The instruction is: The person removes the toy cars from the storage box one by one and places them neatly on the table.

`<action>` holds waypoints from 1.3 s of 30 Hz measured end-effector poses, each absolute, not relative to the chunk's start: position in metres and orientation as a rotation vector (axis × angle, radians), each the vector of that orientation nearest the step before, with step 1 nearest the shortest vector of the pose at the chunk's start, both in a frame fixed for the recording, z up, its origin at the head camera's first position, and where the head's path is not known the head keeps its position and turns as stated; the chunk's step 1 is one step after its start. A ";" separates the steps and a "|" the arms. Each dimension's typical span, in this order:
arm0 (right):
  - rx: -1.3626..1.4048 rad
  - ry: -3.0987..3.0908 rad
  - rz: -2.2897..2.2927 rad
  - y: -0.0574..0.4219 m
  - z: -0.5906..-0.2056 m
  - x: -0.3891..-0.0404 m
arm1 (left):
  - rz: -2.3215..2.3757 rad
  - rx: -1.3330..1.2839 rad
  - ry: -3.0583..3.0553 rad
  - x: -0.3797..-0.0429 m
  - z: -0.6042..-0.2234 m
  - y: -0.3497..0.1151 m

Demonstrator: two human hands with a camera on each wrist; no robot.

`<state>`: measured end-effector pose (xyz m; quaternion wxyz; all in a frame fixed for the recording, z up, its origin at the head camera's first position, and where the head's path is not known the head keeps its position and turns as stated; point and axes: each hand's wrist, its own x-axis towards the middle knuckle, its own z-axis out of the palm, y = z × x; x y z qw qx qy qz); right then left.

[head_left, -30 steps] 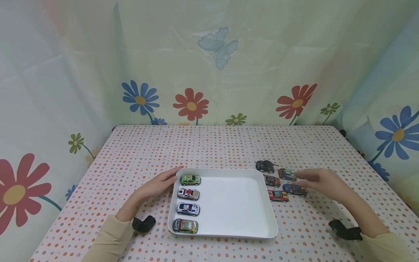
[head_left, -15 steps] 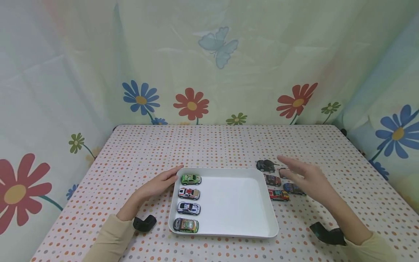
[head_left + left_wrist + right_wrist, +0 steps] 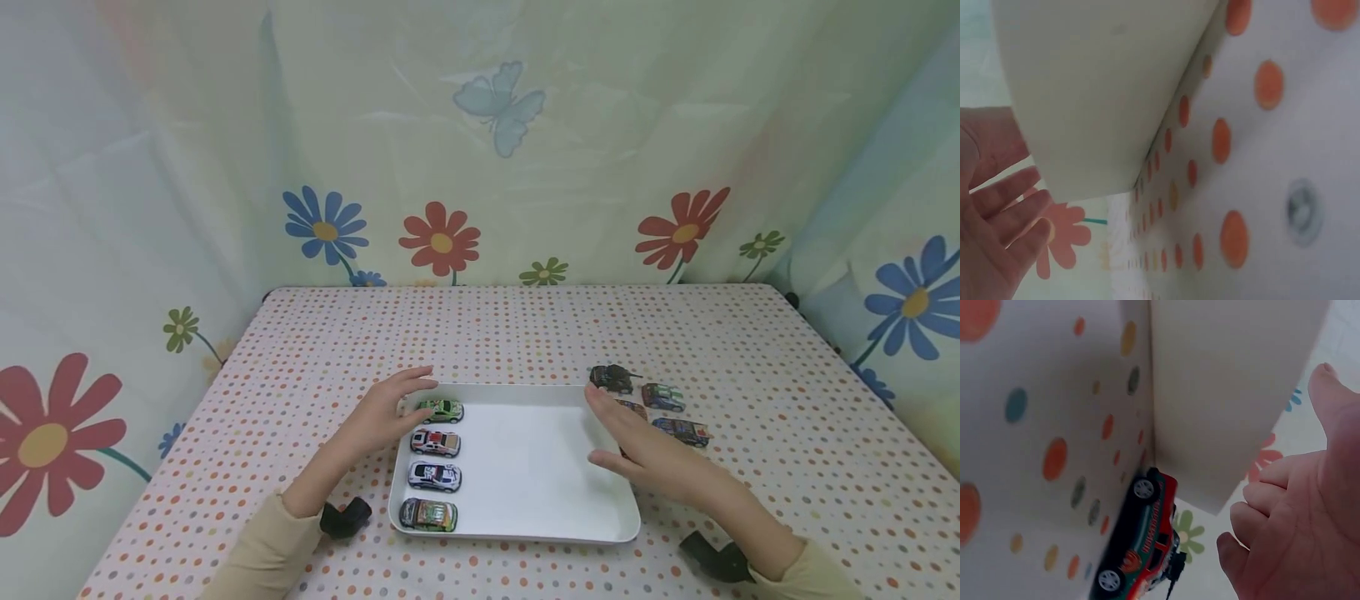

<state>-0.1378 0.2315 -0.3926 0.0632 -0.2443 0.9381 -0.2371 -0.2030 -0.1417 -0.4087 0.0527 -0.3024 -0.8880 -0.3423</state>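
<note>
Both hands just shifted. My right hand (image 3: 660, 458) is off the loose cars and now at the right rim of the white tray (image 3: 532, 475), fingers extended, nothing grasped. My left hand (image 3: 381, 414) has lifted from the left edge: fingers spread around the far-left corner, thumb over the green car (image 3: 447, 410), not gripping it. Can't tell if either hand touches the rim.

Tray sits on the dotted cloth (image 3: 525, 333), roughly where it was. Four cars inside, column along the left wall: green, red-and-white (image 3: 436, 443), white (image 3: 435, 476), dark multicoloured (image 3: 428, 515).

Right of the tray: black car (image 3: 611, 377), green-blue car (image 3: 663, 397), blue car (image 3: 681, 431). Red car (image 3: 1150, 534) by the outer wall, per right wrist view.

Net: no car moved over, count in tray unchanged; my read is attention is on the tray itself now.
</note>
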 end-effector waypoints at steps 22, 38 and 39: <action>-0.728 2.908 -0.609 0.228 -0.406 -0.135 | -0.598 -0.892 -2.875 -0.203 -0.407 -0.119; -0.693 2.970 -0.546 0.228 -0.408 -0.131 | -0.601 -0.956 -2.873 -0.204 -0.410 -0.121; -0.677 2.965 -0.561 0.229 -0.408 -0.131 | -0.597 -0.968 -2.869 -0.205 -0.409 -0.121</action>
